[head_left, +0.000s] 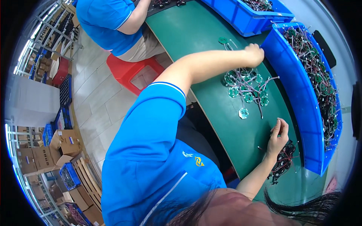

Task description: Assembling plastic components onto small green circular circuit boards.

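Note:
My left arm reaches across the green table, and my left hand (255, 55) is curled closed beside the long blue bin. Whatever its fingers hold, if anything, is hidden. Just below it lies a loose pile of round green circuit boards (248, 97) with pale and purplish wires. One more green board (223, 40) lies beyond my forearm. My right hand (278, 137) has its fingers bent and drawn together, and I cannot make out anything in them. Under and beside that hand sits a cluster of small black parts (283, 162) with red wires.
A long blue bin (290, 90) full of wired boards lines the table's far side, with another blue bin (245, 19) beyond. A co-worker (107, 26) in blue is near a red stool (126, 75). Cardboard boxes (68, 143) and shelving stand at the left.

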`<action>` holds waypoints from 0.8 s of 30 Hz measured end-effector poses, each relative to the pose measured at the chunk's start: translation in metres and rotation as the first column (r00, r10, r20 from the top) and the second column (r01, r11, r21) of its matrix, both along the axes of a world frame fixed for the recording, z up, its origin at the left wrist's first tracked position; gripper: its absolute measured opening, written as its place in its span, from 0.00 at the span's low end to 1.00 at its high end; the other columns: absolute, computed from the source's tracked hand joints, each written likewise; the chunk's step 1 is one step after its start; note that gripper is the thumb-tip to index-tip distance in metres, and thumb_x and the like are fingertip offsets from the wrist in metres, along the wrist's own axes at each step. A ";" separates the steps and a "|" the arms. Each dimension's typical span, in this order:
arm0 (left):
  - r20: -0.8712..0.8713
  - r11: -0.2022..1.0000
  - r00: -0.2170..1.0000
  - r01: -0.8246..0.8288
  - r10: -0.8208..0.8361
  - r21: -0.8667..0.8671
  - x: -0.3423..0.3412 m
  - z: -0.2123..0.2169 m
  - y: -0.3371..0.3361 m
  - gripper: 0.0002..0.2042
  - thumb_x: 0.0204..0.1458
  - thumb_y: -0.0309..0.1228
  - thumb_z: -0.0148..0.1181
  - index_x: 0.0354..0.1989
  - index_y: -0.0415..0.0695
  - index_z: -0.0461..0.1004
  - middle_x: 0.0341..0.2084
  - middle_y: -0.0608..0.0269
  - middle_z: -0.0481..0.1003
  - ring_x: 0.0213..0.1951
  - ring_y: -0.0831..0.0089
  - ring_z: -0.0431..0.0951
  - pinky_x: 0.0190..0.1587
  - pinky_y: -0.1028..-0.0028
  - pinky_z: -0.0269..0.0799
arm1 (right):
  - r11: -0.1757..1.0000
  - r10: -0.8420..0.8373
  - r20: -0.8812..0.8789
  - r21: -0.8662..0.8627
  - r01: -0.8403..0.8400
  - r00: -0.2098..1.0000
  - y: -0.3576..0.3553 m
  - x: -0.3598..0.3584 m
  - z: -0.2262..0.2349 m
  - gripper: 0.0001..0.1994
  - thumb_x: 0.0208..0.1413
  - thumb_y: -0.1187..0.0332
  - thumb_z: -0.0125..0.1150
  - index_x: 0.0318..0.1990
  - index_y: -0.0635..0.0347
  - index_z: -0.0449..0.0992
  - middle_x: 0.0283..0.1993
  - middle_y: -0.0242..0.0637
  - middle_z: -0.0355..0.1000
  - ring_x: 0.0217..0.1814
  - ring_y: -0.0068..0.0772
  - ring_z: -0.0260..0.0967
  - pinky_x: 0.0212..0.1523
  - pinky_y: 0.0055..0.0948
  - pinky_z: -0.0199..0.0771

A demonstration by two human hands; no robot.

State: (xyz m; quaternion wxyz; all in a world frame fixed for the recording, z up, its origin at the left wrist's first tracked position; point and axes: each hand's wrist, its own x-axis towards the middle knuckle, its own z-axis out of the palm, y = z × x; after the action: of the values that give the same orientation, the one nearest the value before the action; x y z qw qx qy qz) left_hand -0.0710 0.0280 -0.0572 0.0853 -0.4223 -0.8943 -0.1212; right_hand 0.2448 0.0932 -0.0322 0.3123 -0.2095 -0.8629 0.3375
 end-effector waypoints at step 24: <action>0.241 0.783 0.876 0.214 -0.419 0.584 0.059 0.109 -0.040 0.17 0.55 0.27 0.52 0.52 0.44 0.57 0.30 0.57 0.69 0.25 0.71 0.70 0.27 0.77 0.67 | 0.949 0.003 0.018 0.315 -0.009 1.000 -0.003 -0.003 0.005 0.03 0.50 0.69 0.58 0.33 0.55 0.73 0.27 0.28 0.74 0.21 0.29 0.68 0.24 0.25 0.65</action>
State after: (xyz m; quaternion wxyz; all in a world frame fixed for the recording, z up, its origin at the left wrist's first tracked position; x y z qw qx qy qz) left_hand -0.0123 -0.0117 0.0518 0.0148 -0.4978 -0.7379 -0.4555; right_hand 0.2416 0.0906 -0.0268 0.3332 -0.1574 -0.9090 0.1946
